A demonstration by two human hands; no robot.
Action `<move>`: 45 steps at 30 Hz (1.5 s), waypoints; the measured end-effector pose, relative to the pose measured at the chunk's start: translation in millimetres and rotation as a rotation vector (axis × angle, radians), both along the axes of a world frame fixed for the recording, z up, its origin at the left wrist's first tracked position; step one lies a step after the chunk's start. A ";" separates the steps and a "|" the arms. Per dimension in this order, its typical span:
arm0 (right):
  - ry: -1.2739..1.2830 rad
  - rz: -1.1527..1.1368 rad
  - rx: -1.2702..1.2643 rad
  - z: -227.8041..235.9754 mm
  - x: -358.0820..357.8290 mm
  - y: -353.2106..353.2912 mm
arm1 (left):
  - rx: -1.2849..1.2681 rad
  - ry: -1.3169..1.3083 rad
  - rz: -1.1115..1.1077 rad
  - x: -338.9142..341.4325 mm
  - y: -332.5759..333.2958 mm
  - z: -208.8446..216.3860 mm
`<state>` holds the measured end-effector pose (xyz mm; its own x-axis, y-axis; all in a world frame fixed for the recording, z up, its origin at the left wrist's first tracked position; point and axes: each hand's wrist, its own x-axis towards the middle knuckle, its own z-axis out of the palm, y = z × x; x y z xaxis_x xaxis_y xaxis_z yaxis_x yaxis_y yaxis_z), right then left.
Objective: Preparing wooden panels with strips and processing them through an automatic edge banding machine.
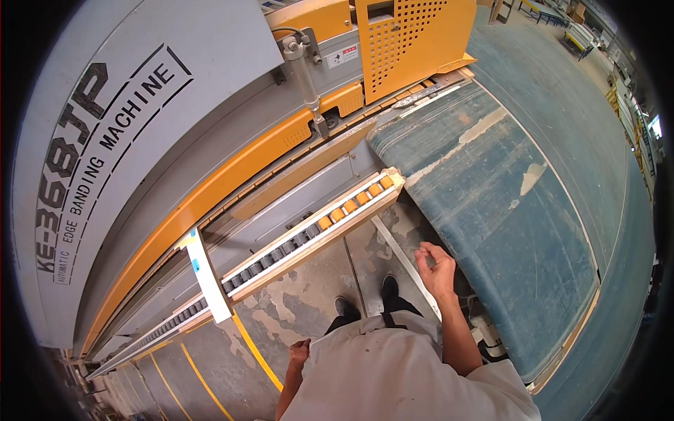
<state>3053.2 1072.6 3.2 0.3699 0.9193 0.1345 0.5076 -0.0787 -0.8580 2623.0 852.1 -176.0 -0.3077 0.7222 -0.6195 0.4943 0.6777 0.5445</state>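
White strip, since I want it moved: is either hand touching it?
No, the left hand and right hand are both plainly apart from the white strip.

Floor at 6–7 o'clock: grey concrete (316, 284), blotched with paler worn patches (279, 311), dark seam (352, 277) near 6. Yellow floor stripes (257, 353) run slanted at 7–8. Grey-green floor (562, 98) takes over at 2. Between 1 and 2, far off: blue-framed stand (545, 13), yellow-framed rack (580, 42). Bright window (656, 126) at 2–3, daylight blown out; clutter beside it too small to read.
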 end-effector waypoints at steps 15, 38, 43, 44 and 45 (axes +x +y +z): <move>-0.100 0.081 -0.047 7.1 -3.4 4.1 | -0.122 -0.005 0.166 20.4 14.1 30.3; -0.083 0.090 0.029 7.6 -5.1 7.8 | -0.072 -0.009 0.207 14.1 -0.9 -0.5; -0.058 0.087 0.025 9.9 -5.5 10.7 | -0.126 -0.001 0.206 15.1 0.7 -4.7; -0.059 0.086 0.028 9.4 -5.6 11.2 | -0.127 -0.006 0.203 15.7 1.0 -3.8; -0.058 0.084 0.029 9.1 -4.8 11.9 | -0.130 -0.009 0.200 16.4 1.3 -2.2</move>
<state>3048.5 1084.6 12.2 0.2823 0.9422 0.1808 0.5601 -0.0088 -0.8284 2639.4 853.4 -178.2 -0.4308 0.5612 -0.7068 0.3387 0.8264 0.4498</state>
